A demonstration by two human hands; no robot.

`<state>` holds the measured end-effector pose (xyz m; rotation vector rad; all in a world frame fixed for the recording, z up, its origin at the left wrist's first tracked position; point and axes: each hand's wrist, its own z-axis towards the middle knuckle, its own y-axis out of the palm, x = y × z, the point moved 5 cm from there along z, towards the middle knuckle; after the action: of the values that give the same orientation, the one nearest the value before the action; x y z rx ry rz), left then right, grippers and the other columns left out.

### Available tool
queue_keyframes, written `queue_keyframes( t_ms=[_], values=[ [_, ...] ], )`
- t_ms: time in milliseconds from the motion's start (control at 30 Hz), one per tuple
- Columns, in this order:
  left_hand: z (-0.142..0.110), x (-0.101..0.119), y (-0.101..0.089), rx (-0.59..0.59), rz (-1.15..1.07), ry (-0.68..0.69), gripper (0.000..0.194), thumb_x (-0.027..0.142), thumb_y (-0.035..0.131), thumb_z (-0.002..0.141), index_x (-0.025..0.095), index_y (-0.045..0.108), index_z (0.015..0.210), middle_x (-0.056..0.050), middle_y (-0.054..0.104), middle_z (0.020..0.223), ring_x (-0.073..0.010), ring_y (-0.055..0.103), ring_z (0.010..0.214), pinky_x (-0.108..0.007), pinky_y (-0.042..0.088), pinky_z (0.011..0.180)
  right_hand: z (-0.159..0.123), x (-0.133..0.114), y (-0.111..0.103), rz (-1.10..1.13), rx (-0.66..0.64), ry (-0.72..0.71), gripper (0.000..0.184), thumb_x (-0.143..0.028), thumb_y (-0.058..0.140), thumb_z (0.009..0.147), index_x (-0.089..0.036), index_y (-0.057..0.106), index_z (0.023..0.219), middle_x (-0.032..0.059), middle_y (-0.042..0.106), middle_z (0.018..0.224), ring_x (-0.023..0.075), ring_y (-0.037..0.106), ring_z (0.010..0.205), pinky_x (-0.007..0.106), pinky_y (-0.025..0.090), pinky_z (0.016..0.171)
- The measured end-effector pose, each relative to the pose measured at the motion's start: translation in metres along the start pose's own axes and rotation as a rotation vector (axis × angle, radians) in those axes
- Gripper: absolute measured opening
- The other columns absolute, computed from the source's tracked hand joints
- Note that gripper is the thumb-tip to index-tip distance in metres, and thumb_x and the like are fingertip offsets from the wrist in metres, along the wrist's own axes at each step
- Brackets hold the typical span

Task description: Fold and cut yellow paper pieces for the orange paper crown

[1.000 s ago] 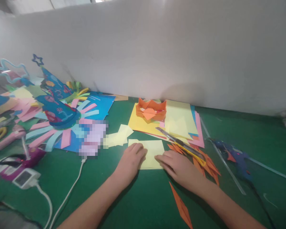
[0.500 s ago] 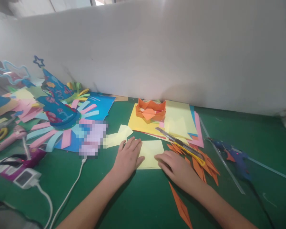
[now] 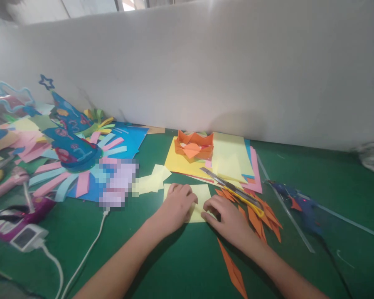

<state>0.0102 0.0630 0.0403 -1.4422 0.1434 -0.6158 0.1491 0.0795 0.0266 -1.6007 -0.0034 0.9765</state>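
A pale yellow sheet of paper [image 3: 203, 192] lies on the green table between my hands. Part of it is lifted into a narrow raised edge. My left hand [image 3: 179, 203] rests over the sheet's left side, fingers curled in, with thumb and fingertips closed on that edge. At the edge's other end, my right hand [image 3: 226, 214] pinches it between thumb and bent fingers. Beside my right hand lie several folded orange paper pieces [image 3: 257, 220], with a yellow utility knife [image 3: 237, 193] on top. One more orange piece [image 3: 232, 268] lies below my right wrist.
An orange paper crown [image 3: 193, 147] sits on stacked coloured sheets [image 3: 229, 153]. A blue glue gun [image 3: 305, 211] and a clear stick [image 3: 286, 205] lie right. To the left are decorated blue cone hats [image 3: 73, 145], a pink glue gun [image 3: 12, 182], a power strip [image 3: 39, 209] and a white cable [image 3: 93, 241].
My left hand's fingers, flat and spread before, have curled in toward the sheet's middle. An edge of the paper has come up between my hands. The view has shifted slightly.
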Motion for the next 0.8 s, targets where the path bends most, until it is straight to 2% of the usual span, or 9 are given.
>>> queue_keyframes(
  t_ms=[67,167,267,400,500,633,733,800],
  values=[
    [0.000,0.002,-0.001,-0.027,0.016,0.012,0.022,0.006,0.044,0.080,0.018,0.058,0.091,-0.006,0.053,0.092,-0.0186,0.048,0.085,-0.038,0.033,0.087,0.001,0.000,0.000,0.031,0.010,-0.004,0.010,-0.022,0.052,0.084,-0.020,0.054,0.074,0.0014,0.056,0.074,0.0167,0.053,0.069,0.028,0.039,0.062],
    [-0.001,0.010,-0.002,-0.053,0.067,0.073,0.025,0.001,0.042,0.079,0.017,0.058,0.091,-0.006,0.056,0.091,-0.0196,0.049,0.090,-0.041,0.029,0.092,0.001,-0.001,-0.001,0.055,0.031,-0.027,0.013,-0.020,0.048,0.085,-0.021,0.052,0.073,0.0015,0.055,0.073,0.0170,0.053,0.070,0.028,0.039,0.062],
    [0.000,0.018,-0.005,-0.033,0.092,0.110,0.019,0.007,0.042,0.084,0.016,0.058,0.083,-0.004,0.058,0.082,-0.0190,0.051,0.084,-0.041,0.029,0.093,0.001,-0.004,-0.001,0.086,0.049,-0.042,0.013,-0.020,0.047,0.086,-0.021,0.051,0.073,0.0015,0.055,0.072,0.0168,0.052,0.069,0.028,0.039,0.061],
    [0.001,0.020,-0.012,-0.071,0.048,0.085,0.023,0.018,0.043,0.088,0.016,0.061,0.075,-0.004,0.059,0.070,-0.0180,0.054,0.070,-0.032,0.038,0.068,0.000,-0.010,-0.003,0.170,0.063,-0.071,0.013,-0.018,0.045,0.085,-0.021,0.049,0.073,0.0006,0.053,0.071,0.0156,0.050,0.067,0.027,0.039,0.060],
    [-0.002,0.010,-0.029,-0.035,-0.077,-0.087,0.020,0.018,0.049,0.083,0.017,0.062,0.068,-0.003,0.060,0.066,-0.0175,0.055,0.065,-0.028,0.035,0.057,0.000,-0.010,-0.008,0.265,0.103,-0.074,0.012,-0.020,0.046,0.085,-0.021,0.050,0.074,0.0010,0.054,0.074,0.0154,0.051,0.069,0.027,0.041,0.063],
    [-0.011,-0.010,-0.045,0.066,-0.424,-0.343,0.016,0.021,0.056,0.079,0.019,0.062,0.065,-0.003,0.065,0.071,-0.0175,0.057,0.068,-0.027,0.038,0.060,0.000,0.004,-0.022,0.414,0.205,0.036,0.014,-0.029,0.047,0.087,-0.021,0.051,0.075,0.0018,0.055,0.077,0.0164,0.052,0.073,0.028,0.042,0.067],
    [-0.017,-0.025,-0.037,0.165,-0.925,-0.597,0.019,0.036,0.061,0.077,0.018,0.061,0.070,-0.001,0.061,0.067,-0.0144,0.054,0.060,-0.024,0.038,0.054,0.001,0.009,-0.031,0.571,0.230,0.141,0.021,-0.040,0.046,0.087,-0.021,0.050,0.078,0.0023,0.055,0.079,0.0162,0.053,0.073,0.028,0.044,0.068],
    [-0.019,-0.027,-0.023,0.223,-1.291,-0.736,0.027,0.044,0.065,0.073,0.018,0.058,0.077,0.001,0.059,0.065,-0.0117,0.052,0.055,-0.023,0.039,0.052,0.004,0.003,-0.029,0.679,0.139,0.179,0.028,-0.048,0.045,0.087,-0.021,0.051,0.084,0.0027,0.056,0.082,0.0157,0.054,0.072,0.028,0.046,0.068]
  ],
)
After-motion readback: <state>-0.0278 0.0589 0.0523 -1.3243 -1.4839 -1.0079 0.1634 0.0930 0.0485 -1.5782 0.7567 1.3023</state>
